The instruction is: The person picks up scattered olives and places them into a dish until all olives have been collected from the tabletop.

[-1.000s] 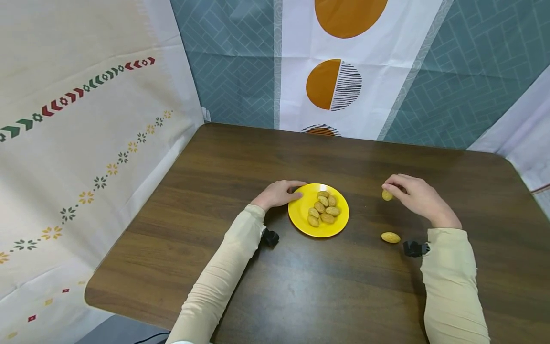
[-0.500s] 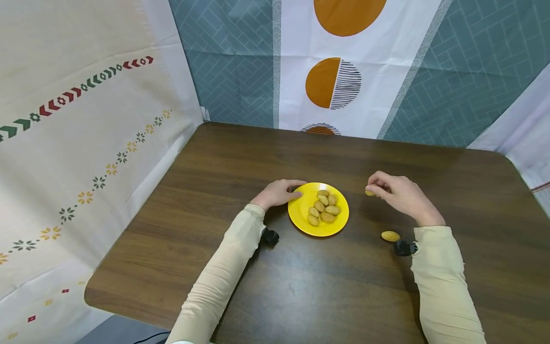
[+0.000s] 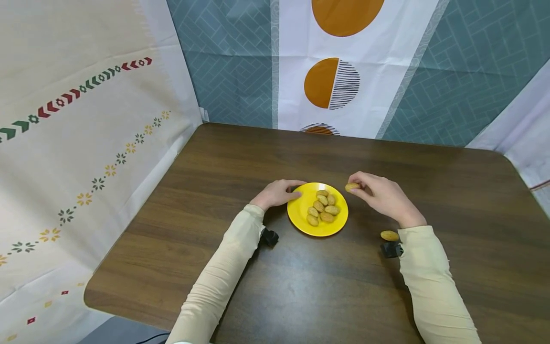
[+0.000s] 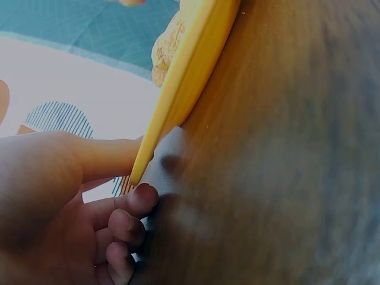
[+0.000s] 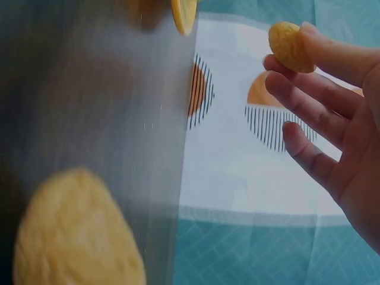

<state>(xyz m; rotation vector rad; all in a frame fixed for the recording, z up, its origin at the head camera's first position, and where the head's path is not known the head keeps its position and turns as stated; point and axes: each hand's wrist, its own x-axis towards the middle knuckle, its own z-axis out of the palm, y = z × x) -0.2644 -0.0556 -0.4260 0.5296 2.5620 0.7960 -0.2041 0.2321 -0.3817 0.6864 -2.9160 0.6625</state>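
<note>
A yellow plate sits on the table with several oval, tan, rough-skinned nuts on it. My left hand holds the plate's left rim, thumb over the edge and fingers outside and below, as the left wrist view shows the rim close to the thumb. My right hand pinches one oval nut between thumb and fingertips, raised just off the plate's right edge; its other fingers are loosely bent. Another nut lies on the table by my right wrist, large and close in the right wrist view.
The brown wooden table reaches back to a patterned curtain. A white embroidered cloth hangs along the left side. A black wrist camera sits low beside the loose nut.
My right hand has moved left with the pinched nut, from over the table to beside the plate's right edge. My left hand and the plate stay where they were.
</note>
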